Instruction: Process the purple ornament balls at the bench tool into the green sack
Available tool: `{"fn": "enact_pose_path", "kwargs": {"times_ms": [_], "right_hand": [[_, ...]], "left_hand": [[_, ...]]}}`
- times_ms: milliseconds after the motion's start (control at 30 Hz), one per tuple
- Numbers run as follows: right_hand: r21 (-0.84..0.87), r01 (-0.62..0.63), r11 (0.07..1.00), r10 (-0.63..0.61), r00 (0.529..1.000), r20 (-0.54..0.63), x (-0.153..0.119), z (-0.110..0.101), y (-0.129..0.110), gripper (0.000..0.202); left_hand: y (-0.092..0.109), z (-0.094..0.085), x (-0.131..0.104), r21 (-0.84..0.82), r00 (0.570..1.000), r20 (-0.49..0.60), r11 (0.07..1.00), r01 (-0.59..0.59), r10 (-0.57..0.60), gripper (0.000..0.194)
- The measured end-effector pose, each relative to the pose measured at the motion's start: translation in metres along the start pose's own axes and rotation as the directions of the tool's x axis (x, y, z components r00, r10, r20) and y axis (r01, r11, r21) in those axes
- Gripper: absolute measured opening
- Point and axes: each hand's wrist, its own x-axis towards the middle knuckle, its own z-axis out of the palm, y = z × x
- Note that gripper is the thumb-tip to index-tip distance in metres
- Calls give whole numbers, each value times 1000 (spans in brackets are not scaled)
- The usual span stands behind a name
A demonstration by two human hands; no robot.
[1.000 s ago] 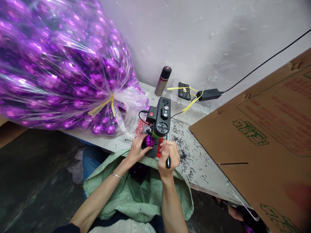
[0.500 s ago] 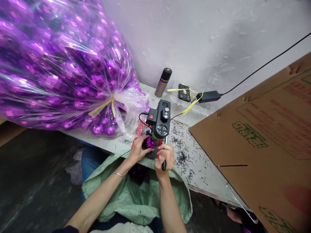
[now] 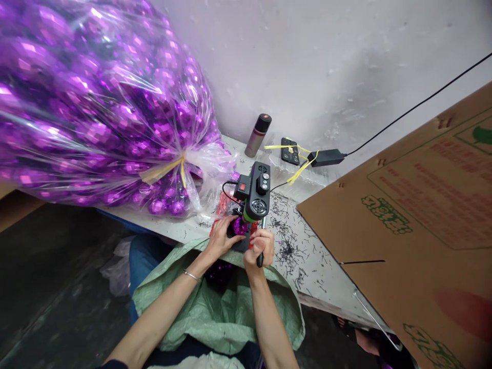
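A shiny purple ball (image 3: 240,226) sits under the head of a small black bench machine (image 3: 258,192) with a red switch. My left hand (image 3: 221,237) holds the ball from its left side, thumb in front and fingers behind. My right hand (image 3: 260,247) is wrapped round the machine's lever, whose black grip end (image 3: 260,260) sticks out below the fist. Below both forearms a green woven sack (image 3: 215,325) gapes open, with dark purple glitter inside.
A big clear bag of purple balls (image 3: 115,113) fills the left. Behind the machine are a spray can (image 3: 258,135), a phone-like black item (image 3: 289,151) and a power adapter (image 3: 326,158). Short black bits (image 3: 286,248) litter the table (image 3: 326,287). A cardboard box (image 3: 415,230) stands right.
The view has shifted slightly. Both hands keep their places at the ball and the lever, with no clear movement of either.
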Motion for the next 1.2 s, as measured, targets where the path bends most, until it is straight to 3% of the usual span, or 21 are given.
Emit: {"fn": "enact_pose_path", "kwargs": {"times_ms": [400,533,667,767,833,900,967,1033,1100,1133,1200], "right_hand": [[-19,88,996,-87,996,33,0,-1,2,30],[-20,-31,999,32,998,53,25,-8,-18,31],[-21,-261,965,262,960,101,61,-14,-43,36],[-14,-267,963,268,959,97,67,-15,-49,36],[-4,-224,975,224,970,92,59,-14,-47,34],[-8,-181,983,181,979,92,50,-13,-43,32],[-9,-147,989,147,985,90,43,-13,-40,31],[-5,-126,992,126,988,92,41,-13,-38,30],[-14,-116,993,117,988,100,42,-14,-38,30],[-22,-115,993,116,988,105,42,-14,-37,30],[-33,-112,993,115,987,109,43,-14,-38,30]], "left_hand": [[-3,2,3,-12,1000,-6,1000,-12,12,59],[0,2,5,-19,1000,-6,1000,-13,13,60],[5,-8,-19,10,999,-16,999,-47,48,56],[12,-25,-49,88,995,44,992,-95,92,67],[15,-41,-55,138,995,53,986,-97,90,70],[13,-58,-38,185,997,5,980,-76,76,51],[5,-73,2,263,996,-62,964,-42,60,34],[-8,-86,57,405,996,-87,912,66,-34,36],[-23,-95,111,548,974,-52,810,211,-219,41],[-31,-98,133,579,954,-40,771,263,-296,43],[-43,-100,165,583,940,-2,764,278,-341,41]]}}
